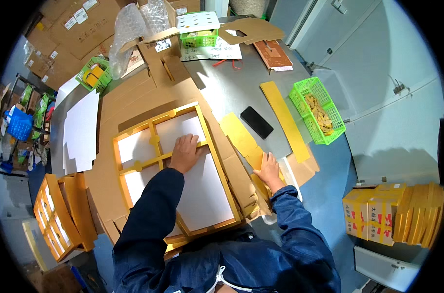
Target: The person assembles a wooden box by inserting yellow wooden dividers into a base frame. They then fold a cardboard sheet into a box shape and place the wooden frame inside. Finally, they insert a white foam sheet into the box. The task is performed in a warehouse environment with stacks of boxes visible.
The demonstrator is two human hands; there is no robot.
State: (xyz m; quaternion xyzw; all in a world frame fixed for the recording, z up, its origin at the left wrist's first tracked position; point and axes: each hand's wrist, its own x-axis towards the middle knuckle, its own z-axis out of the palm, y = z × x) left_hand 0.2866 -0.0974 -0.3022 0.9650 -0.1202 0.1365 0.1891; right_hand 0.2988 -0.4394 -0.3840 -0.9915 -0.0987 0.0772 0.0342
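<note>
A yellow frame (225,195) with crossing dividers and white panels (205,195) lies flat on brown cardboard in front of me. My left hand (185,153) is over the frame's cross divider (203,143), its fingers curled around the bar. To the right of the frame, my right hand (269,171) has its fingers bent over a yellow strip (256,157), part of which it covers. Beyond that hand lies a flat yellow sheet (235,131). A black phone (256,122) rests on the grey table beside it.
A long yellow strip (284,119) lies right of the phone. Green baskets (307,110) hold small yellowish pieces. White sheets (81,129) sit at left, above a similar yellow frame (53,219). Bubble wrap (129,36) and cartons (85,24) stand far left; packed boxes (373,212) stand right.
</note>
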